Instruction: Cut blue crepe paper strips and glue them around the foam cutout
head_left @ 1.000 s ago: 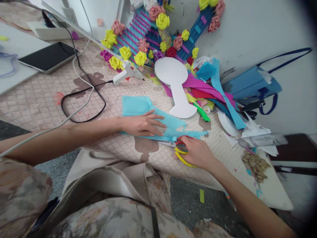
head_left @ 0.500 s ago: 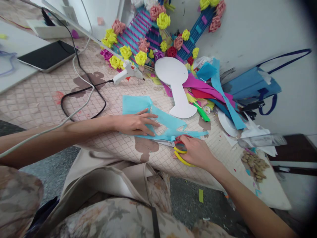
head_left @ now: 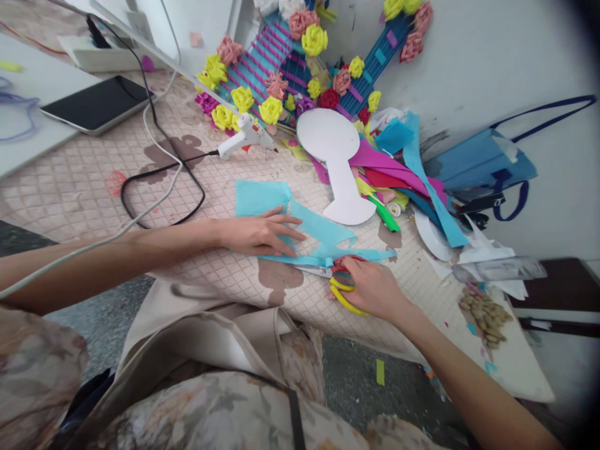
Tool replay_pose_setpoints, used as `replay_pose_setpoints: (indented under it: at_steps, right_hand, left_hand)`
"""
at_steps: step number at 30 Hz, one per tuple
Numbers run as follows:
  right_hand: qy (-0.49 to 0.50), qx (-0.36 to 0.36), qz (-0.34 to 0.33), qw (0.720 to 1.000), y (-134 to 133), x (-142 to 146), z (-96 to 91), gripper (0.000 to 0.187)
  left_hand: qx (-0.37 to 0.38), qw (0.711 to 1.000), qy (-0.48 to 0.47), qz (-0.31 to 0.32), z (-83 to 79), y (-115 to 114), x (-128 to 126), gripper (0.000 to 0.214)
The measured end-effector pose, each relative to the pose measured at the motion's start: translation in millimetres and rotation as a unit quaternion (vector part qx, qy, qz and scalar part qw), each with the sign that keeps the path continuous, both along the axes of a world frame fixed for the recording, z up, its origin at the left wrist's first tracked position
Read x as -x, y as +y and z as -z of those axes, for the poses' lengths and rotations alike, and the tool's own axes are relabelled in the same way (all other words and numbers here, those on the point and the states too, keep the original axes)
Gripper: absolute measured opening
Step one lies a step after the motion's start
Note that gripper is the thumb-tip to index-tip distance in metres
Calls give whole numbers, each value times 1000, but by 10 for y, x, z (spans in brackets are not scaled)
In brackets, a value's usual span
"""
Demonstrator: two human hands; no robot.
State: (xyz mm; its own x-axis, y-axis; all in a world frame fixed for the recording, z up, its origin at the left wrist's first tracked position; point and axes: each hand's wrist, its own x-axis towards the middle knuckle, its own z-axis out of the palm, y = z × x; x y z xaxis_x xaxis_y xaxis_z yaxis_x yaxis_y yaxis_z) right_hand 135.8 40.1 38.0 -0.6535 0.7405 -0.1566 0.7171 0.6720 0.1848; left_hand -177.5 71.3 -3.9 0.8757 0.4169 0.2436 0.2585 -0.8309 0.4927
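A light blue sheet [head_left: 323, 225], thin like crepe paper or cloth, lies on the table with a ragged cut on its right side. My left hand [head_left: 262, 234] rests flat on it, fingers spread. At the sheet's near edge, my right hand [head_left: 375, 287] grips scissors [head_left: 344, 300] with red and yellow handles. Their blades point left along that edge, one partly hidden by the blue material. Just beyond the sheet lies a white paper cutout [head_left: 342, 181] with a round top and a flared foot.
A white glue gun [head_left: 246, 136] with a black cord lies behind the sheet. Paper flowers [head_left: 270, 110] cover a blue craft piece. Coloured scraps [head_left: 379, 164], a clear bottle [head_left: 501, 269] and a heap of brown pieces [head_left: 485, 315] are at right. A tablet [head_left: 98, 105] sits at left.
The whole view has shifted slightly. Both hands, the scissors and the blue sheet keep nearly the same places relative to each other.
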Motion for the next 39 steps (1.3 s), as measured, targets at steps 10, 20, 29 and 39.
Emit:
replay_pose_setpoints:
  at_steps: [10, 20, 29, 39]
  right_hand:
    - [5, -1, -6, 1000, 1, -4, -11, 42]
    - [2, 9, -17, 1000, 31, -30, 9, 46]
    - [-3, 16, 7, 1000, 2, 6, -23, 46]
    - [-18, 33, 17, 999, 17, 84, -28, 45]
  left_hand:
    - [-12, 1000, 8, 11, 25, -3, -26, 32]
    - [-18, 1000, 19, 5, 31, -3, -27, 33]
    - [0, 1000, 16, 1, 25, -3, -29, 31]
    - [10, 1000, 6, -1, 32, -7, -31, 30]
